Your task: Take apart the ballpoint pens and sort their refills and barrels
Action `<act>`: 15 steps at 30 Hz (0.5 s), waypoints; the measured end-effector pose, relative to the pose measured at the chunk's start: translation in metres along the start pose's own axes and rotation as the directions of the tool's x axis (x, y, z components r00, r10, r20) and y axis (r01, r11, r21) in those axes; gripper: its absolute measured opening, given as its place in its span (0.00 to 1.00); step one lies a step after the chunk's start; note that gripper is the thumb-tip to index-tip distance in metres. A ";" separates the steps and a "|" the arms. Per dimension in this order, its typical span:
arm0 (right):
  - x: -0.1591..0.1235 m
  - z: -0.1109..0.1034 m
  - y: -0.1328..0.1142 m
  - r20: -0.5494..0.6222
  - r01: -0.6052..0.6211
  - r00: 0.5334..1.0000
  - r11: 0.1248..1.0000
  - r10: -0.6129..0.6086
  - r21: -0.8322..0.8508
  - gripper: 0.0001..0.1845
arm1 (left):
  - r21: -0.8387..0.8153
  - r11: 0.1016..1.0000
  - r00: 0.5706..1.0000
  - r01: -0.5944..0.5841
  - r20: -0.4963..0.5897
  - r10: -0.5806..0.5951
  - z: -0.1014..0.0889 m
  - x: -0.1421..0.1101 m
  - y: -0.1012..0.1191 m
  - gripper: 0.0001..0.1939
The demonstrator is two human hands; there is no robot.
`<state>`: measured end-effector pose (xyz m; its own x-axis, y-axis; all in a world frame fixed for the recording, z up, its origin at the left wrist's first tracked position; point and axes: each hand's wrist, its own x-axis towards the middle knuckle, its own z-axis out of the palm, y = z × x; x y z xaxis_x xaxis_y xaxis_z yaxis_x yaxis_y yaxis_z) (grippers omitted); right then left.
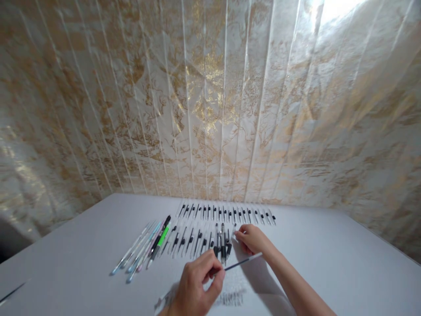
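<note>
My left hand, low in the middle, pinches a slim pen refill with dark ink and a pale end that points up to the right. My right hand is at the right end of the nearer row, thumb and fingers pressed together beside a small clear piece with a dark tip. Whether that piece is in its grip is hard to tell. Just left of these fingertips lie several black-gripped clear pens. The nearer row of clear pen parts with black pieces extends leftward from there.
Behind lies a second row of clear pen parts with black pieces. Blue-tipped pens and a bright green pen are grouped at left. Another refill rests far left. Dark marks show on the white table near me.
</note>
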<state>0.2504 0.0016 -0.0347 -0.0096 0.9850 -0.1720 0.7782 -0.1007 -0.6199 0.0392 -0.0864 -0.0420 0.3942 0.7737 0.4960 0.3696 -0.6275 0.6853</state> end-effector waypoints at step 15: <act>-0.015 0.001 -0.017 -0.060 -0.004 0.998 0.932 -0.019 -0.364 0.13 | 0.008 0.999 0.999 0.050 -0.022 -0.049 0.002 0.002 -0.002 0.12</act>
<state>0.2365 -0.0118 -0.0221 0.0134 0.9934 -0.1143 0.9533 -0.0472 -0.2983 0.0410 -0.0833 -0.0434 0.3565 0.8055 0.4733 0.3952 -0.5891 0.7048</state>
